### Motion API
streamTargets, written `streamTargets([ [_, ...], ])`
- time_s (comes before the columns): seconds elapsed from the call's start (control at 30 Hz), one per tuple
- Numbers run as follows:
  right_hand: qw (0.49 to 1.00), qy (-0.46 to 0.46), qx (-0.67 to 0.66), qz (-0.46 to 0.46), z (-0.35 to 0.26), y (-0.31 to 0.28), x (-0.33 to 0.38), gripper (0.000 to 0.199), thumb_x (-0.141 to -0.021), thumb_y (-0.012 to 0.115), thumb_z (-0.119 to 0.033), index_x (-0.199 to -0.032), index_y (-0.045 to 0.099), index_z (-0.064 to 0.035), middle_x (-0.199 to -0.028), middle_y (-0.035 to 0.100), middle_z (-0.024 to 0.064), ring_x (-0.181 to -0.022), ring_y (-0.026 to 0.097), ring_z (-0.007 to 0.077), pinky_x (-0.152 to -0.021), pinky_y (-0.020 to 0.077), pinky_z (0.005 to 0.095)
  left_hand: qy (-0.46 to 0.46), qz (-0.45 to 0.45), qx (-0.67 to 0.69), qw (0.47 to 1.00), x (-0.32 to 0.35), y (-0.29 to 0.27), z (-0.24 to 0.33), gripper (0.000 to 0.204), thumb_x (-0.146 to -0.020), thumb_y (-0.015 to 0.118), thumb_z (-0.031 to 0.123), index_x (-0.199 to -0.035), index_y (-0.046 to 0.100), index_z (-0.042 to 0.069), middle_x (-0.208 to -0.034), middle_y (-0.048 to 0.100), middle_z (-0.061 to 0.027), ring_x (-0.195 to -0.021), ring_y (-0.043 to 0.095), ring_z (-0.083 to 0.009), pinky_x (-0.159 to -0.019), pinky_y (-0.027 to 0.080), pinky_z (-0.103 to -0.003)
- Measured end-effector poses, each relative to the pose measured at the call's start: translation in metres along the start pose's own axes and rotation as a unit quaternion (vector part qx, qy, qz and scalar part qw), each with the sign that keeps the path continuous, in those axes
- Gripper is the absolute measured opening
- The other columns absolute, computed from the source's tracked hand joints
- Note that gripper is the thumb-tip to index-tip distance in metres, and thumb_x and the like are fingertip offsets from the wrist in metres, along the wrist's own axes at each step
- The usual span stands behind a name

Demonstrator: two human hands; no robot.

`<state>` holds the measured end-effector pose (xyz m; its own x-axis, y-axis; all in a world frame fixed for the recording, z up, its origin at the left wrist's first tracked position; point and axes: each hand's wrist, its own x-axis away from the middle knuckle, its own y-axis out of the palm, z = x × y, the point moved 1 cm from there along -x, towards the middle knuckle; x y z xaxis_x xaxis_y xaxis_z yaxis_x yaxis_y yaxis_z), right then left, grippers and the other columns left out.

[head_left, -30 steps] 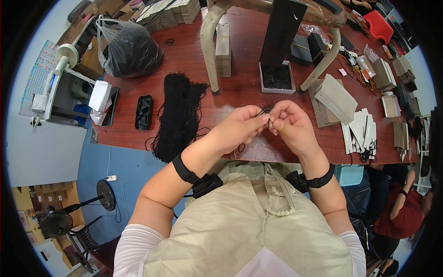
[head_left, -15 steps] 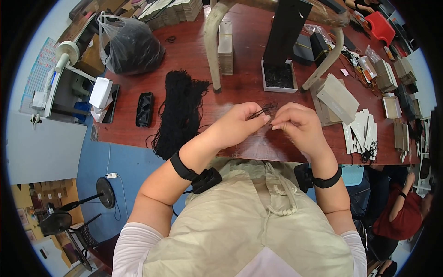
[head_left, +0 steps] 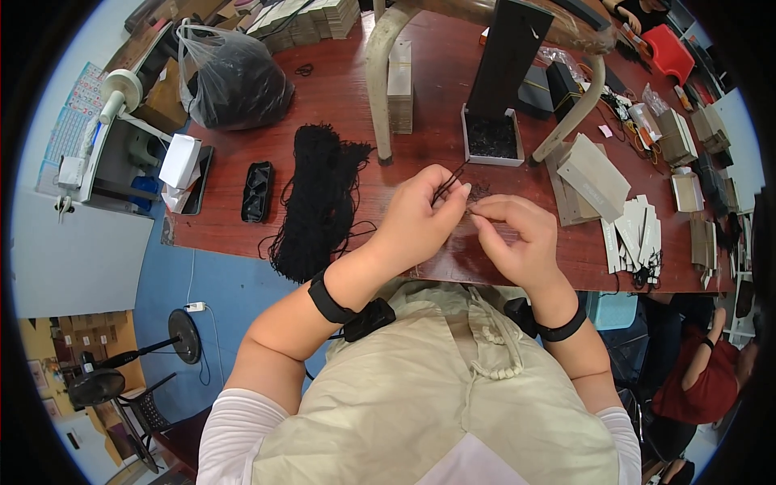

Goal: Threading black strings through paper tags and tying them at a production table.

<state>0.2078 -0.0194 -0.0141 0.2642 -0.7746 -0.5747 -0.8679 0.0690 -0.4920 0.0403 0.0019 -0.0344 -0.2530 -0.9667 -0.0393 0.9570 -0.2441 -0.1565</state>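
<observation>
L hand pinched cord, steeper than b4; R hand grip: couldn't tell. Nearby: 1 blk bundle, 1 tray.

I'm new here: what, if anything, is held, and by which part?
The left hand pinches thin black cord just behind a protruding stretch; whether the right hand holds anything cannot be told.

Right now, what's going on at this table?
A person sits at a red-brown table, left hand pinching a thin black cord. The right hand is close beside it, fingers curled; whether it grips anything is too small to tell. A bundle of black cords lies left of the hands, and a white box of small black pieces sits beyond them.
</observation>
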Motion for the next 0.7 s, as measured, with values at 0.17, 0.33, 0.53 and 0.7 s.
streamTargets([
  [0.17, 0.946, 0.258, -0.189, 0.060, 0.009, 0.010, 0.008, 0.010, -0.078, 0.070, -0.005, -0.085, 0.064, -0.0005, -0.080, 0.069, 0.0060, -0.070, 0.064, 0.0100, -0.061, 0.0507, 0.0234, 0.007, 0.004, 0.034, 0.999, 0.001, 0.002, -0.001, 0.011, -0.091, 0.059, 0.011, -0.088, 0.053, 0.002, -0.077, 0.053, 0.0045, -0.069, 0.043, -0.0003, -0.058, 0.036, -0.018],
  [0.33, 0.885, 0.363, -0.293, 0.003, 0.013, 0.008, 0.004, 0.008, -0.081, 0.069, -0.005, -0.086, 0.064, -0.0005, -0.078, 0.067, 0.0031, -0.068, 0.060, 0.0045, -0.057, 0.0472, 0.0186, 0.006, 0.005, 0.030, 1.000, 0.002, 0.003, -0.001, 0.012, -0.091, 0.059, 0.011, -0.088, 0.054, 0.001, -0.077, 0.053, 0.0044, -0.068, 0.043, -0.0005, -0.057, 0.036, -0.018],
  [0.53, 0.865, 0.381, -0.325, -0.022, 0.018, 0.008, 0.006, 0.007, -0.081, 0.069, -0.006, -0.083, 0.063, -0.0016, -0.070, 0.061, -0.0005, -0.057, 0.051, 0.0024, -0.050, 0.0409, 0.0176, 0.040, 0.018, -0.079, 0.996, 0.006, 0.001, 0.005, 0.014, -0.088, 0.062, 0.013, -0.086, 0.057, 0.000, -0.074, 0.054, 0.0007, -0.065, 0.045, -0.0031, -0.055, 0.037, -0.021],
  [0.7, 0.880, 0.375, -0.291, -0.009, 0.018, 0.008, 0.007, 0.007, -0.081, 0.069, -0.006, -0.079, 0.063, -0.0032, -0.069, 0.059, -0.0021, -0.059, 0.050, 0.0031, -0.052, 0.0405, 0.0184, 0.130, 0.010, -0.139, 0.982, 0.005, -0.002, 0.008, 0.014, -0.086, 0.063, 0.013, -0.087, 0.060, 0.000, -0.075, 0.058, -0.0070, -0.064, 0.053, -0.0135, -0.057, 0.042, -0.027],
])
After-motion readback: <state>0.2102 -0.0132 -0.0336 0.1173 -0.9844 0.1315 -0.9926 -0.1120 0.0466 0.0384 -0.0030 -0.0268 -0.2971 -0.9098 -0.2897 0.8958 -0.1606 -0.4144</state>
